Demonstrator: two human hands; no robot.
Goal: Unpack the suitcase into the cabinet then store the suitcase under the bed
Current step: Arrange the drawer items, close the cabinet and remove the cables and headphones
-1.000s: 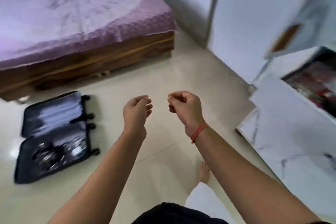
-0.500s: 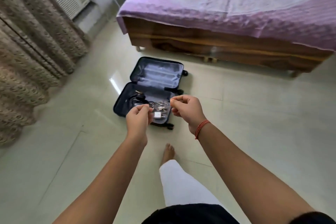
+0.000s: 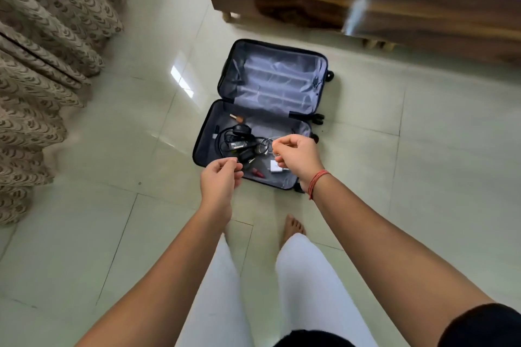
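Head camera, looking down: white-trousered legs [image 3: 304,290] stand on the tiled floor [image 3: 112,248]. Left hand [image 3: 220,179] and right hand [image 3: 297,159] reach forward, fingers curled to the thumbs, gripping nothing visible. Just beyond them the suitcase [image 3: 276,79] lies open on the floor, tangled cables [image 3: 239,144] in its near half. Farther off, the wooden bed [image 3: 366,3].

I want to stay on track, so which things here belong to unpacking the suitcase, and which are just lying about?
For the job: suitcase, black cables and charger, white plug, red tube, small brush, bed.
Just lying about: curtain.
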